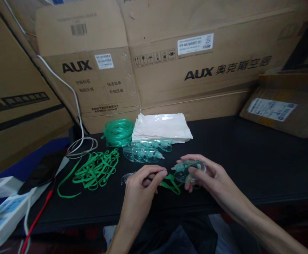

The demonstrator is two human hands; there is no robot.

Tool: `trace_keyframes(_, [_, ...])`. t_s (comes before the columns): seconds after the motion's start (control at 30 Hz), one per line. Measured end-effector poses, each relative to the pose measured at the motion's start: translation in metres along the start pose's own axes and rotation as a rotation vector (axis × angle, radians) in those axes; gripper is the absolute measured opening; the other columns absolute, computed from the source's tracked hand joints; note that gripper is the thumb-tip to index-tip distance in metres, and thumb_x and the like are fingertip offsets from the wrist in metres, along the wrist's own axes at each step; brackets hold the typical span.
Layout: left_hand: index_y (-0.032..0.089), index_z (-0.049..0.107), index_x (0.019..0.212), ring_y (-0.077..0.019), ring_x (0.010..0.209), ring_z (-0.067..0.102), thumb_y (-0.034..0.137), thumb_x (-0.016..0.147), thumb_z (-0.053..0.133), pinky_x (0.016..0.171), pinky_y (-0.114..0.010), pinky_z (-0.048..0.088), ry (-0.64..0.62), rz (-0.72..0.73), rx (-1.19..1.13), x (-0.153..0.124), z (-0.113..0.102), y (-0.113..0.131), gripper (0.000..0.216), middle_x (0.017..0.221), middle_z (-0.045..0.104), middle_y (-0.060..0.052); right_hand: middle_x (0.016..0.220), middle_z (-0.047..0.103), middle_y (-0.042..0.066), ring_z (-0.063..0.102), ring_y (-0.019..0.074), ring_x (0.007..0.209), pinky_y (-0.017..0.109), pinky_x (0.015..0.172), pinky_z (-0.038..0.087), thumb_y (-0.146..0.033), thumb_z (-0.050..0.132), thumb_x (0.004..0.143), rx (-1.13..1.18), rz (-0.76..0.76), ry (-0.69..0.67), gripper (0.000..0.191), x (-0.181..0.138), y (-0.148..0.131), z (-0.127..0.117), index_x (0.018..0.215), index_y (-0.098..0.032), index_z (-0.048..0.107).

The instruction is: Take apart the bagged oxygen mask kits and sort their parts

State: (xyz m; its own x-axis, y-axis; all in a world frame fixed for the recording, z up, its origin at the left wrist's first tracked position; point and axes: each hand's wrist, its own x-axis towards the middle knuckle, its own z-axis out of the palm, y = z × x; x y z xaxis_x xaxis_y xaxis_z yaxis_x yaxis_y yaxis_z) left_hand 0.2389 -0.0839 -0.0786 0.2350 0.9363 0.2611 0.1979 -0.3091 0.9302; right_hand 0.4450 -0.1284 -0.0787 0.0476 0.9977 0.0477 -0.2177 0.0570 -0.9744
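My right hand point(205, 173) is closed round a clear green oxygen mask point(183, 169), its connector pointing left. A green elastic strap point(173, 185) hangs in a loop between the mask and my left hand point(144, 181). The thumb and forefinger of my left hand pinch the strap's end. Partly behind that hand, a small clear plastic piece point(126, 177) lies on the table. Just beyond my hands, several more clear green masks point(143, 153) are lined up. A tangled heap of green elastic straps point(95, 169) lies to the left.
A coil of green tubing point(119, 132) and a stack of white plastic bags point(163, 127) sit at the back of the black table point(223, 141). Large cardboard boxes point(159, 81) stand behind. A smaller box point(283, 106) is at right; a power strip point(8, 215) and cables are at left.
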Motion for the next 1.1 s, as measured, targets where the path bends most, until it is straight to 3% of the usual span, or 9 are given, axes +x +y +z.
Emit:
trace_keyframes(0.07, [0.021,0.08,0.094,-0.0091,0.054,0.06,0.033,0.085,0.074,0.05,-0.015,0.048,-0.023,-0.024,-0.005,-0.001,0.0,0.001,0.016,0.07,0.072,0.0,0.096,0.074,0.005,0.072,0.0159,0.067,0.028,0.065,0.059,-0.039,0.077,0.087,-0.007,0.008,-0.003,0.035,-0.001,-0.001,0.001,0.115,-0.019,0.068])
trace_keyframes(0.13, [0.021,0.08,0.098,-0.0095,0.055,0.062,0.032,0.088,0.072,0.051,-0.015,0.049,-0.032,-0.007,-0.004,-0.001,0.0,0.001,0.016,0.072,0.074,0.0,0.092,0.074,0.004,0.073,0.0157,0.067,0.028,0.067,0.06,-0.042,0.077,0.086,-0.005,0.011,-0.004,0.038,-0.002,-0.003,0.002,0.115,-0.019,0.069])
trace_keyframes(0.3, [0.026,0.079,0.105,-0.0098,0.064,0.064,0.025,0.095,0.064,0.061,-0.017,0.051,-0.038,0.181,0.104,0.004,0.003,0.003,0.018,0.088,0.075,0.0,0.079,0.075,0.003,0.073,0.0166,0.067,0.029,0.069,0.061,-0.047,0.075,0.087,-0.054,0.009,-0.008,0.044,-0.001,-0.005,0.005,0.118,-0.016,0.067])
trace_keyframes(0.4, [0.025,0.079,0.102,-0.0132,0.078,0.068,0.021,0.096,0.064,0.072,-0.02,0.052,-0.025,0.296,0.193,0.006,0.007,0.005,0.017,0.094,0.076,-0.001,0.078,0.076,0.004,0.074,0.0182,0.07,0.03,0.071,0.062,-0.049,0.072,0.089,-0.101,-0.012,-0.008,0.046,0.0,-0.004,0.004,0.119,-0.015,0.066])
trace_keyframes(0.47, [0.023,0.079,0.098,-0.0142,0.079,0.068,0.021,0.094,0.067,0.072,-0.021,0.052,-0.023,0.342,0.238,0.006,0.011,0.007,0.014,0.093,0.077,-0.001,0.079,0.077,0.005,0.075,0.0191,0.072,0.031,0.072,0.063,-0.05,0.07,0.09,-0.118,-0.029,-0.009,0.046,0.0,-0.002,0.003,0.12,-0.016,0.066])
trace_keyframes(0.67, [0.023,0.079,0.094,-0.0108,0.061,0.057,0.021,0.089,0.073,0.06,-0.021,0.046,0.019,0.359,0.323,0.003,0.014,0.009,0.007,0.08,0.075,0.002,0.089,0.077,0.006,0.076,0.0212,0.074,0.036,0.073,0.064,-0.051,0.07,0.09,-0.18,-0.051,0.022,0.044,0.0,-0.001,0.004,0.12,-0.019,0.067])
trace_keyframes(1.1, [0.02,0.077,0.086,-0.0089,0.056,0.051,0.018,0.087,0.073,0.057,-0.02,0.042,0.057,0.347,0.368,0.003,0.015,0.009,0.004,0.07,0.07,0.003,0.121,0.07,0.009,0.075,0.0196,0.083,0.034,0.081,0.063,-0.053,0.06,0.096,-0.175,-0.099,0.008,0.041,-0.007,0.0,0.005,0.12,-0.022,0.071])
